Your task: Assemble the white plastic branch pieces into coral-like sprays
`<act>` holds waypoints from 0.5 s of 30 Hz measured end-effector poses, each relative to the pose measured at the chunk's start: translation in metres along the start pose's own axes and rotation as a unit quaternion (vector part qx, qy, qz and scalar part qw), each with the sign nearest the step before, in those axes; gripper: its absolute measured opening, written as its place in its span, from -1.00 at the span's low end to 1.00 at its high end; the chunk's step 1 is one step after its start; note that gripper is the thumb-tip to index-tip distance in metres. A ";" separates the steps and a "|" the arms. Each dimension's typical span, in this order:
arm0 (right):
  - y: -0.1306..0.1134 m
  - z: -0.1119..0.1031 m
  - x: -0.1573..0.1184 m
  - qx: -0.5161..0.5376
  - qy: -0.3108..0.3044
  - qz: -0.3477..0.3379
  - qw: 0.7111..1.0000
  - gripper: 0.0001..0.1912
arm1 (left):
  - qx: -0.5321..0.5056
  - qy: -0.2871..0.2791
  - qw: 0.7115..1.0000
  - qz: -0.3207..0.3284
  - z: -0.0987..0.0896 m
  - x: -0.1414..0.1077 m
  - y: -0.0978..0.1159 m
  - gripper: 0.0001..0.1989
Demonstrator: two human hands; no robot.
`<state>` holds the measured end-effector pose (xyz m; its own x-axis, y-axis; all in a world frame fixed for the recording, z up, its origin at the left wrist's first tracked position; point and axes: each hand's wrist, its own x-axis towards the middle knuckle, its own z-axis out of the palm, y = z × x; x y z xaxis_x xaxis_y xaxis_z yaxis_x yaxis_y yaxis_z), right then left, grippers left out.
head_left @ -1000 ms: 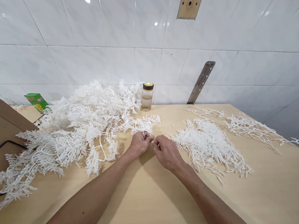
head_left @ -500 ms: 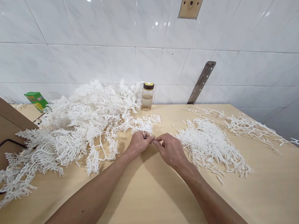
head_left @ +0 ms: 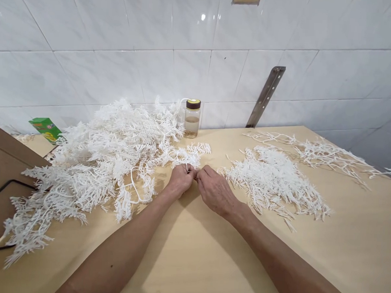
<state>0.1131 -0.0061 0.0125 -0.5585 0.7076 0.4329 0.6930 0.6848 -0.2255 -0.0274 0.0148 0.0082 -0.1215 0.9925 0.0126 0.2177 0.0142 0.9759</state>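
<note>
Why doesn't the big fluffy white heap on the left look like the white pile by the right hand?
The fluffy heap is bigger and stands taller; the flatter pile is smaller and lower. The fluffy heap has feathery branches, while the flatter pile looks like short, loose bits. Both are white and sit on the table.

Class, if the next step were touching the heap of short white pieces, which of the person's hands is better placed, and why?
Probably the right hand: it is just beside the heap of short white pieces. The left hand is farther from it, nearer the large feathery white pile.
</note>
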 end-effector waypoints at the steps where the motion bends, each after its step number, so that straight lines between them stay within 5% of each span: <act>1: -0.004 0.001 -0.001 0.009 -0.004 -0.021 1.000 -0.78 | -0.002 0.010 1.000 -0.001 -0.001 0.001 -0.001 -0.81; 5: -0.010 -0.004 -0.009 0.077 -0.048 -0.054 0.994 -0.81 | -0.036 0.013 0.999 -0.013 -0.009 0.004 -0.003 -0.73; 10: 0.026 -0.027 -0.013 0.012 -0.030 0.148 0.988 -0.84 | -0.078 -0.051 0.996 0.004 -0.011 0.006 -0.006 -0.60; 15: 0.035 -0.031 -0.008 0.082 -0.007 0.161 0.983 -0.77 | -0.069 -0.085 0.994 0.007 -0.006 0.003 -0.002 -0.57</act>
<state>0.1555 0.0070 0.0281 -0.3293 0.8939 0.3041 0.7521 0.4431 -0.4878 -0.0343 0.0173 0.0072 0.0488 0.9988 0.0010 0.0824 -0.0051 0.9966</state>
